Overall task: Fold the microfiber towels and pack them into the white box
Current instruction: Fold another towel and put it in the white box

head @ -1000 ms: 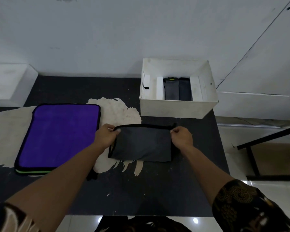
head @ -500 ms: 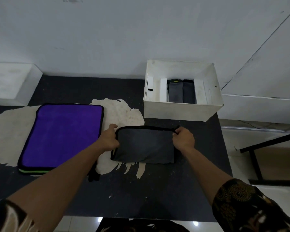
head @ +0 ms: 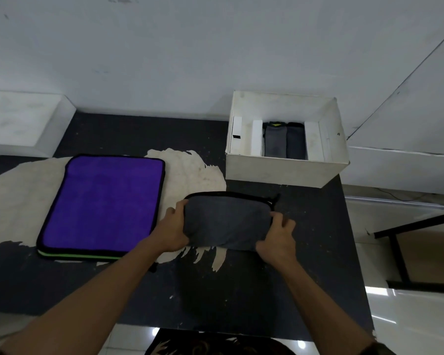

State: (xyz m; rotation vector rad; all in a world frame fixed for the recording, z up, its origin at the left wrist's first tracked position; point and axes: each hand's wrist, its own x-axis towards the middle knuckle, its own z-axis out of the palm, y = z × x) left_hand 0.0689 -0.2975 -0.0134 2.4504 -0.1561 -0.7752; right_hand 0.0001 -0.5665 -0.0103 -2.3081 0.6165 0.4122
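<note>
Grey microfiber towel (head: 226,221), folded and black-edged, sits between both hands on the black table (head: 241,290). The left hand (head: 171,233) grips its left edge, and the right hand (head: 278,239) grips its right near corner. Beyond the right hand stands the white box (head: 280,172), with two dark folded towels (head: 285,143) inside. A flat purple towel (head: 105,203) lies just left of the left hand.

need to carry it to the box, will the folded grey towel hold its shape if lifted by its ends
Probably floppy: the grey towel is soft cloth with rounded edges, so its middle would likely sag between the left hand and right hand gripping its ends. It looks light and unlikely to slip. The fold may open unless all layers are pinched.
</note>
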